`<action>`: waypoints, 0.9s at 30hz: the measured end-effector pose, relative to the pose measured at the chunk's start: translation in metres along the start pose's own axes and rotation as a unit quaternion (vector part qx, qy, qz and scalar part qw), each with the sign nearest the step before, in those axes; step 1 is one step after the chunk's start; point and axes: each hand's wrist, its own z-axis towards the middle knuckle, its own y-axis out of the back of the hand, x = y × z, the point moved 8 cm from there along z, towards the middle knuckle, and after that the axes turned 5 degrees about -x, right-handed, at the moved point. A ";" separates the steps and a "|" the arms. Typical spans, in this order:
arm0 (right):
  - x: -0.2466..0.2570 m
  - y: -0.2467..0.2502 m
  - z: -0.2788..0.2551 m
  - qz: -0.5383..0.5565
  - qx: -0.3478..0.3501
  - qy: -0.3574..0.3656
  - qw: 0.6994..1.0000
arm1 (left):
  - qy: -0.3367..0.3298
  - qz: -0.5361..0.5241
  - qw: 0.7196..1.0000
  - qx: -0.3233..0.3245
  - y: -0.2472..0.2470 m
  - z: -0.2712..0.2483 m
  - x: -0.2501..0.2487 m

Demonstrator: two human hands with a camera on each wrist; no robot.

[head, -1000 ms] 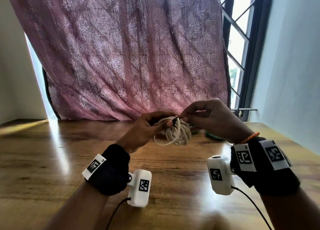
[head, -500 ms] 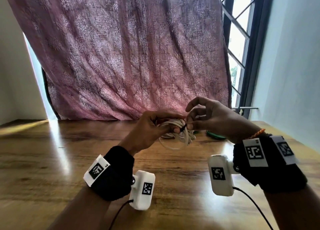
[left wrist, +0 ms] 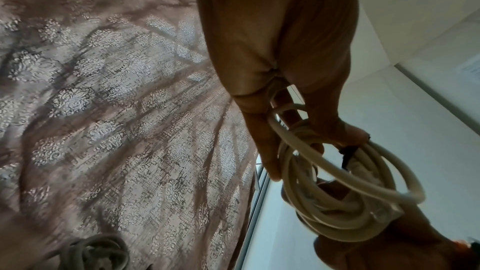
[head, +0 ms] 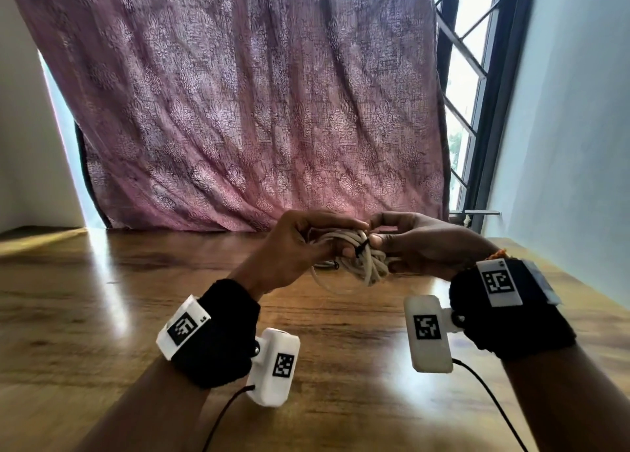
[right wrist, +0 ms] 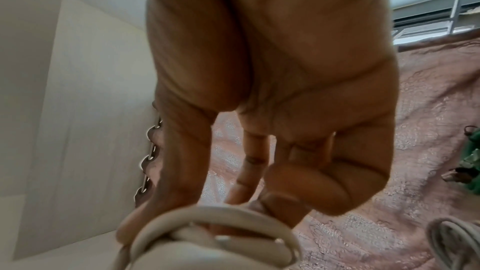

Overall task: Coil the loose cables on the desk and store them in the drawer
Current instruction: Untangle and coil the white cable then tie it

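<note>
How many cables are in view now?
3: a white coil held by the left hand and right hand; a grey cable on the desk beyond them; a green bundle, likely a cable, at right. More may be hidden.

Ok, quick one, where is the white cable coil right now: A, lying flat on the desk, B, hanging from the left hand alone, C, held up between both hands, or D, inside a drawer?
C: the white cable coil sits above the desk, gripped by the left hand and the right hand.

Daylight from the window (head: 467, 87) glares off my desk (head: 102, 315); wrist views are backlit, blurred and edge-warped.
</note>
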 end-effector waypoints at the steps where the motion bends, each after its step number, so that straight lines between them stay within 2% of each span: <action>1: -0.002 0.001 0.000 -0.005 0.004 -0.008 1.000 | -0.002 0.004 1.000 0.002 -0.001 0.000 0.000; 6: -0.007 -0.001 0.006 -0.001 -0.005 -0.019 1.000 | 0.021 -0.040 0.999 0.004 -0.004 -0.001 0.000; 10: -0.002 -0.006 0.009 0.059 -0.009 0.025 0.998 | 0.030 -0.045 0.998 -0.024 0.003 -0.001 -0.005; 14: 0.007 -0.013 0.004 0.143 0.036 0.071 0.987 | 0.029 -0.061 0.997 -0.024 0.007 0.000 -0.010; 18: 0.010 -0.014 0.003 0.138 0.052 0.084 0.986 | 0.028 -0.074 0.997 -0.022 0.009 0.001 -0.012; 27: 0.000 -0.009 0.008 0.119 0.015 0.062 0.991 | 0.047 -0.027 0.999 0.005 0.006 -0.002 -0.012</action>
